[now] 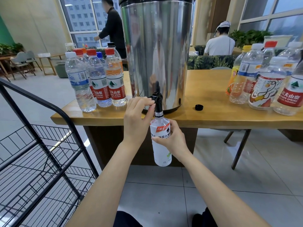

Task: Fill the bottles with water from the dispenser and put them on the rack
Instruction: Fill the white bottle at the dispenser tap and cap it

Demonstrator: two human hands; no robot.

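Observation:
A tall steel dispenser (157, 51) stands on the wooden table (213, 115), its black tap (157, 99) over the front edge. My right hand (172, 138) grips a white-labelled bottle (161, 153) upright, its open neck right under the spout. My left hand (137, 122) pinches the tap's lever with thumb and fingers. The bottle's black cap (199, 107) lies on the table to the right of the dispenser. A black wire rack (41, 161) stands at my lower left.
Several capped bottles (98, 79) stand left of the dispenser, and several more bottles (265, 79) crowd the table's right end. Two persons are behind the table, with chairs and side tables at the far left. Tiled floor lies below.

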